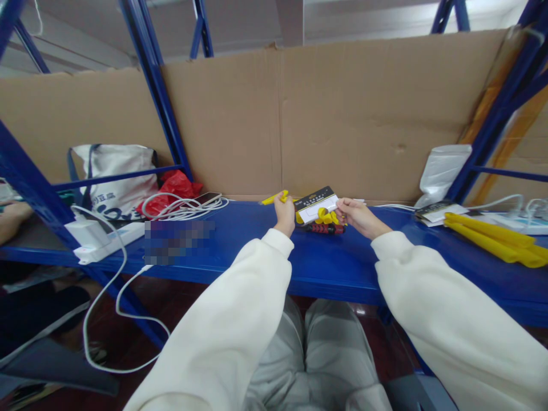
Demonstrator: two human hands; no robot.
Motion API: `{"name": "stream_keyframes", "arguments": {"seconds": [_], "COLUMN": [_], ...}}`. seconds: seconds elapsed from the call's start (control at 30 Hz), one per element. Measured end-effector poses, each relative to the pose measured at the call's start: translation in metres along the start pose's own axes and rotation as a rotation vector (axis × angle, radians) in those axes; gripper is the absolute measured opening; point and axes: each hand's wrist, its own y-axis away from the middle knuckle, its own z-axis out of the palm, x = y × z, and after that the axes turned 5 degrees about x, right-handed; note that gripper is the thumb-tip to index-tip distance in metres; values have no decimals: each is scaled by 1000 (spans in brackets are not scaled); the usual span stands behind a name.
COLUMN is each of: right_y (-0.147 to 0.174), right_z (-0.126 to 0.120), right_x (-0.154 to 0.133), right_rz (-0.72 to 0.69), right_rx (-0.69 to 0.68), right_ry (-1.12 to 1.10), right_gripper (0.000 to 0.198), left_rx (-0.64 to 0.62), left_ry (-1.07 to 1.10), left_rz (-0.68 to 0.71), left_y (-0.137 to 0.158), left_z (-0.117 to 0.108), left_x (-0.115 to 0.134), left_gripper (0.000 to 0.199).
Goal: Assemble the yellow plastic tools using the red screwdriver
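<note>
My left hand (285,214) is closed around a yellow object (283,195), whose end pokes out above the fingers; its kind is unclear. Between my hands a black and white packaging card (317,204) is tilted above the blue shelf. My right hand (357,217) pinches the card's right edge between thumb and fingers. Small yellow pieces (326,217) show in front of the card's lower edge. Lying just below them is a red and black handle-like item (326,229), partly hidden. Beyond my left hand there is a yellow strip (269,200).
Left on the blue shelf (240,257) are a coiled white cable (184,208), red plastic bag (177,185), canvas bag (117,165) and power strip (109,242). Right: yellow sheets (496,240), another card (439,212). Cardboard (342,120) stands behind. A person's hand (15,220) is far left.
</note>
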Motion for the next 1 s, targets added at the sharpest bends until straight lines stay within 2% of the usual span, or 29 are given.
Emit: {"name": "stream_keyframes", "arguments": {"seconds": [0.1, 0.27, 0.47, 0.53, 0.6, 0.7, 0.77, 0.83, 1.0], "right_y": [1, 0, 2, 3, 4, 5, 6, 7, 8], "right_z": [1, 3, 4, 4, 4, 3, 3, 3, 1], "right_x": [0, 0, -1, -1, -1, -2, -2, -2, -1], "right_rz": [-11, -44, -64, -61, -49, -17, 5, 22, 60], "right_rx": [-15, -34, -70, -85, -104, -140, -157, -178, -242], "right_ry": [-5, -12, -24, -35, -52, -66, -76, -82, -83], "right_gripper": [55, 59, 66, 64, 63, 63, 61, 57, 51], "left_rx": [14, 3, -13, -65, -172, -340, -397, -426, -480], "left_ry": [0, -19, -13, 6, 47, 114, 141, 155, 170], "left_rz": [13, -47, -78, -100, -150, -323, -445, -510, -530], "left_y": [1, 7, 4, 4, 4, 3, 1, -2, -11], "left_z": [1, 4, 2, 1, 0, 0, 1, 1, -2], "left_x": [-1, 3, 3, 0, -4, -8, -9, -9, -15], "left_gripper": [40, 52, 52, 45, 30, 13, 15, 21, 40]}}
